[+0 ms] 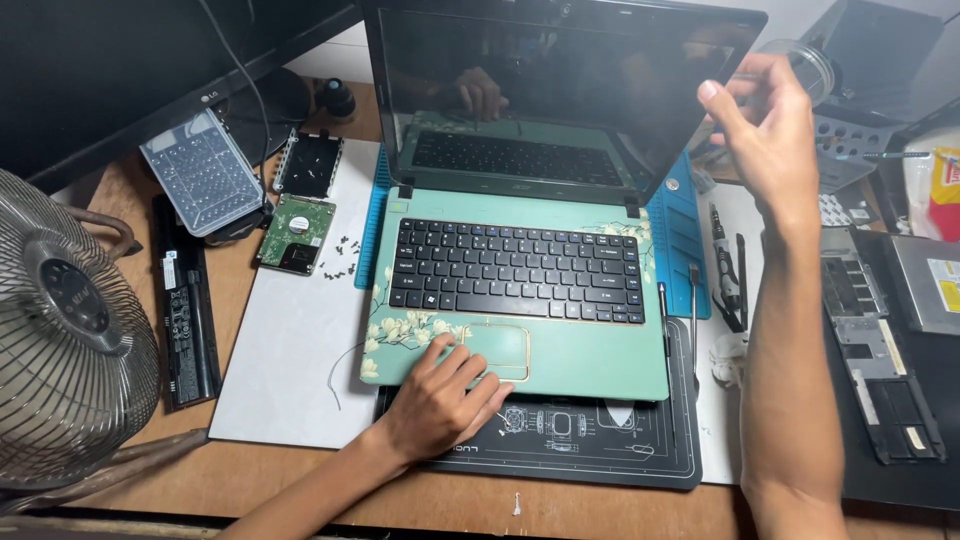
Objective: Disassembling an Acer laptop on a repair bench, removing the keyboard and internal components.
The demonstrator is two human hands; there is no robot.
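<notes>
A green laptop (520,300) with a floral skin sits open in the middle of the wooden worktop (300,490), resting on a dark repair mat (600,450) and a blue mat (685,240). The left hand (440,400) lies flat, fingers spread, pressing the laptop's front left corner beside the touchpad. The right hand (765,135) grips the upper right edge of the dark screen, fingers closed on the lid. Toward the worktop's left edge stand a metal fan (70,340) and a long black battery (185,320). A bare hard drive (297,233) and loose screws (340,255) lie just left of the laptop. Screwdrivers (725,270) lie right of it.
</notes>
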